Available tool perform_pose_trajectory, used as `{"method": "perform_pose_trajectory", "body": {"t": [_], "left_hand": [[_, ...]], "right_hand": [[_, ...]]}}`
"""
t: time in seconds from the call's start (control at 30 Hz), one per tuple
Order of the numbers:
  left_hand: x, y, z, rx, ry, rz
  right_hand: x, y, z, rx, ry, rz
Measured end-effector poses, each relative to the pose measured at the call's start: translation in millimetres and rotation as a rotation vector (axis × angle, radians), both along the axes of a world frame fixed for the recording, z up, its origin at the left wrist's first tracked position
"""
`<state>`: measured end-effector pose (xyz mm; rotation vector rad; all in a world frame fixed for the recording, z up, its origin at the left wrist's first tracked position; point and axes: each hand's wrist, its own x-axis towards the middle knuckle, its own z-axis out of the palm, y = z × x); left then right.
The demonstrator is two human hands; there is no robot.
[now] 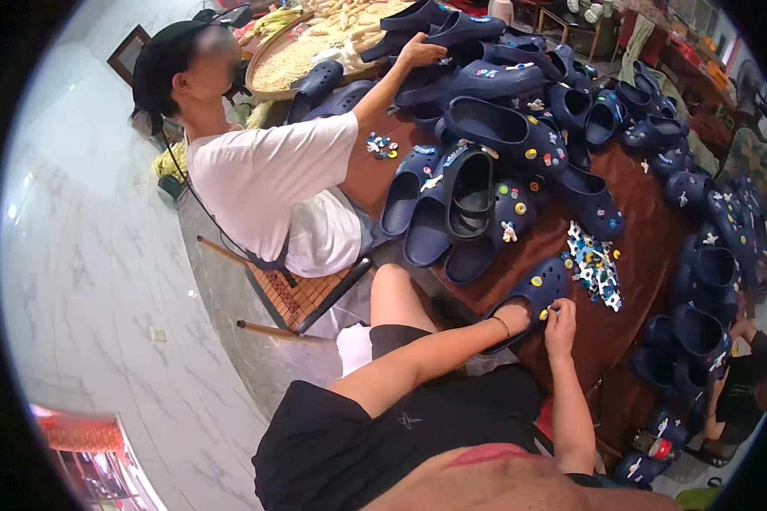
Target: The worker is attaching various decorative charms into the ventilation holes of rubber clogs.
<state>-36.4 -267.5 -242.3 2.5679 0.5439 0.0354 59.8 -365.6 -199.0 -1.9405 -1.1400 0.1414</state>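
A navy clog (537, 294) with holes in its upper and a few yellow round charms is tilted at the table's near edge. My left hand (514, 315) reaches into its opening and holds it from inside, the fingers hidden by the upper. At the clog's right side my right hand (561, 324) is closed in a pinch. A small pale-and-blue shoe charm (552, 312) shows at its fingertips, against the upper. Just beyond lies a loose pile of white, blue and yellow charms (596, 266) on the brown tabletop (648, 255).
Navy clogs (486, 123) are heaped across the table, with more along its right side (699, 332). A black clog (470, 194) stands among them. At left, a person (256, 170) on a wooden chair (302, 302) reaches into the heap. A round tray of corn (307, 55) lies behind; another person (746, 375) is at right.
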Motion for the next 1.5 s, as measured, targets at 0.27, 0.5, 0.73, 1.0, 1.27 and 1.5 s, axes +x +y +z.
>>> {"method": "perform_pose_trajectory", "body": {"t": [0.27, 0.5, 0.73, 1.0, 1.27, 1.5], "left_hand": [[12.7, 0.3, 6.8, -0.066, 0.12, -0.081], [1.9, 19.1, -13.9, 0.293, 0.189, -0.18], [9.6, 6.3, 9.2, 0.036, 0.36, 0.012], [5.9, 8.9, -7.8, 0.064, 0.202, 0.054], [15.3, 10.0, -8.8, 0.169, 0.166, -0.08], [-5.2, 23.5, -21.4, 0.097, 0.227, 0.034]], "right_hand": [[17.4, -11.8, 1.8, -0.059, 0.011, 0.135], [17.1, 6.4, -11.1, -0.099, 0.059, 0.087], [-7.1, -15.9, -17.2, 0.091, 0.025, -0.206], [100.9, -36.5, -37.8, 0.025, 0.027, -0.503], [156.0, -27.0, -30.0, -0.003, -0.196, -0.567], [137.6, 31.1, -8.4, -0.363, -0.197, -0.543]]}}
